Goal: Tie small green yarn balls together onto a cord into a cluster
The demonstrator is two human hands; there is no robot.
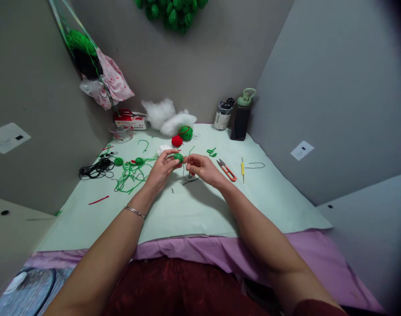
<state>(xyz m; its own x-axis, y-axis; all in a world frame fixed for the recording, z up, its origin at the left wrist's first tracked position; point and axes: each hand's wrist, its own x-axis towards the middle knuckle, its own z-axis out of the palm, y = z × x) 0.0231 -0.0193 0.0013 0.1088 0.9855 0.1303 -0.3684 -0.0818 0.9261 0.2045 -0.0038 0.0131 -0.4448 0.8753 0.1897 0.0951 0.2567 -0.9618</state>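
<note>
Over the middle of the table, my left hand (163,170) grips a small green crocheted ball (178,157) between thumb and fingers. My right hand (201,168) is close on the ball's right side, its thumb and fingertips pinched together; what they hold is too small to make out. A dark yarn strand (188,180) hangs below the ball between the hands. Just behind them lie a red yarn ball (177,141), a larger green yarn ball (186,133) and a white tuft of stuffing (164,149).
Orange thread snips (227,170) and a yellow-handled crochet hook (243,170) lie at the right. Tangled green yarn (130,179) and black yarn (97,169) spread at the left. A bottle (241,118), a jar (222,117) and white stuffing (167,117) stand along the back wall.
</note>
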